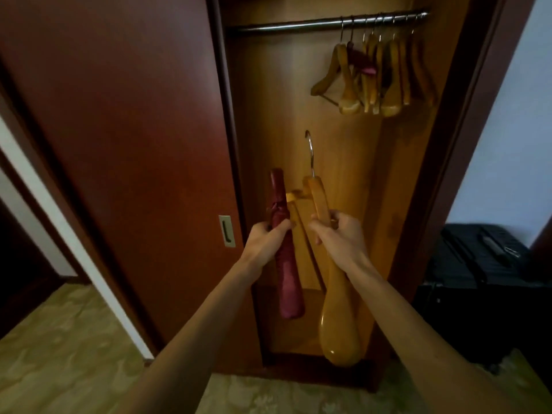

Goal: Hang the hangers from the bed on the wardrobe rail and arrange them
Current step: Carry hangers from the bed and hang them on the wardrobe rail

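Dark suitcase on the right, patterned carpet underfoot (greenish) — white wall behind the case.

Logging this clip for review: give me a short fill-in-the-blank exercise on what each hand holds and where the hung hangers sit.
1. The left hand grips a padded hanger coloured ____.
2. The right hand holds a wooden hanger whose metal hook points ____.
3. The hangers already on the rail are bunched toward its ____ end.
4. Right of the wardrobe, a ____ suitcase lies on the floor.

Missing words: burgundy; up; right; black
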`<state>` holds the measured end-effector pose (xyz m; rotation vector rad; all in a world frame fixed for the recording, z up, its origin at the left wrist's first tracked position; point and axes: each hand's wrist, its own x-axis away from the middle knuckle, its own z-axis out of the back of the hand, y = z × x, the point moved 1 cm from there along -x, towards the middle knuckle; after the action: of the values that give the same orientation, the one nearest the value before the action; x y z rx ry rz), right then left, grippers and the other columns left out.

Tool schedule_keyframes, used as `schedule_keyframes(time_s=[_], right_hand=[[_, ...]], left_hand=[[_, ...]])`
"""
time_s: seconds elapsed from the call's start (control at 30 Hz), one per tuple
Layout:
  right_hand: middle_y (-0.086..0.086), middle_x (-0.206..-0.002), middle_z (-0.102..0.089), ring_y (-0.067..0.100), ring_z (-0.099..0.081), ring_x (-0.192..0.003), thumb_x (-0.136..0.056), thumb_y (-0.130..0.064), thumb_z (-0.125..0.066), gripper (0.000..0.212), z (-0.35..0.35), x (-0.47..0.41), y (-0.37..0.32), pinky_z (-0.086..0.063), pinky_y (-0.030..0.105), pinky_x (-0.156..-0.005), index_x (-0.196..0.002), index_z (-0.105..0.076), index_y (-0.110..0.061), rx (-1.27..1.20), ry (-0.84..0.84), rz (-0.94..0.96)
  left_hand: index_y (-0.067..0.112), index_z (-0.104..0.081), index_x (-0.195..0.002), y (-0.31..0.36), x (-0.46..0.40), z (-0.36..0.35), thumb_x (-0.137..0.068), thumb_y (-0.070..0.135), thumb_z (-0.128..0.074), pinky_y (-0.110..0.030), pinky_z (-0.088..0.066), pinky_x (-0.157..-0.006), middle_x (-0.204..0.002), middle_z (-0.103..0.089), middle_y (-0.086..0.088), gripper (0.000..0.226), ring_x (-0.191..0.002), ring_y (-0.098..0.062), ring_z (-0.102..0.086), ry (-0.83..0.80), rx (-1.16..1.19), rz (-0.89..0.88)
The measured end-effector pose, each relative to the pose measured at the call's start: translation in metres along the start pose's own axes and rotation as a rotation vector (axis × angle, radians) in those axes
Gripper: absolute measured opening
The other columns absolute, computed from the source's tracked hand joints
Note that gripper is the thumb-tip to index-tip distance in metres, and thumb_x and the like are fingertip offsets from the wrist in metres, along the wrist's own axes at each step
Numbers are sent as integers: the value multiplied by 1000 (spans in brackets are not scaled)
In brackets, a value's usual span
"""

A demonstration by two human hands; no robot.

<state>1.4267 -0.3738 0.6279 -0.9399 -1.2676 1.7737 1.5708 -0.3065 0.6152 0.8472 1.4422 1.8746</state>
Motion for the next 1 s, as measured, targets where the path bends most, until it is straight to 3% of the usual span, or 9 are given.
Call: schedule_keyframes(time_s=[0.1,0.3,0.4,0.6,0.77,0.9,1.0], right_hand=[[-8,-62,-64,2,-59,-57,-89,-28,-66,5,-5,-60,-19,-41,17,-55,-94,-69,-27,12,65,26],[-7,-56,-65,8,-63,-59,-81,-28,-68,8,-7,-187,-50,-47,27,-62,-80,-72,-21,1,141,53],[-7,-55,-64,5,-59,-57,-82,-27,-68,14,-4,-248,-65,-41,26,-60,-72,-71,-17,-32,148,95],[-5,-62,-67,8,-60,-60,-83,-29,-70,15,-4,-362,-98,-39,25,-56,-73,-68,-18,-119,142,141],[-7,-65,-71,10,-66,-67,-80,-41,-70,22,-5,-436,-120,-44,26,-63,-80,-75,-20,-119,158,150],[-3,-72,-71,8,-65,-68,-86,-32,-71,18,0,-476,-131,-39,23,-56,-90,-75,-15,-210,152,136],[-3,-71,-69,9,-65,-66,-87,-29,-71,16,8,-493,-137,-41,17,-50,-90,-74,-13,-218,185,135]], left_hand=[[17,-74,-100,33,-59,2,-82,46,-71,-37,-62,-82,-96,-78,-3,35,-84,-19,-75,-15,36,-36],[17,-73,-104,106,-173,-3,-83,46,-70,-32,-61,-74,-97,-78,-4,37,-86,-18,-74,-23,75,-160],[16,-68,-106,143,-227,-9,-82,48,-70,-38,-60,-81,-101,-76,-8,40,-90,-21,-73,8,104,-199],[13,-66,-110,208,-323,-14,-73,52,-73,-43,-57,-89,-96,-74,-8,54,-87,-25,-72,58,118,-253],[20,-67,-102,252,-386,-16,-78,52,-70,-44,-56,-93,-103,-73,-11,40,-95,-27,-70,58,79,-291],[21,-65,-102,284,-418,-20,-81,50,-69,-43,-54,-95,-109,-72,-11,36,-102,-28,-68,56,59,-309],[20,-67,-100,303,-435,-26,-85,46,-67,-37,-55,-88,-105,-73,-9,30,-91,-23,-69,35,61,-345]])
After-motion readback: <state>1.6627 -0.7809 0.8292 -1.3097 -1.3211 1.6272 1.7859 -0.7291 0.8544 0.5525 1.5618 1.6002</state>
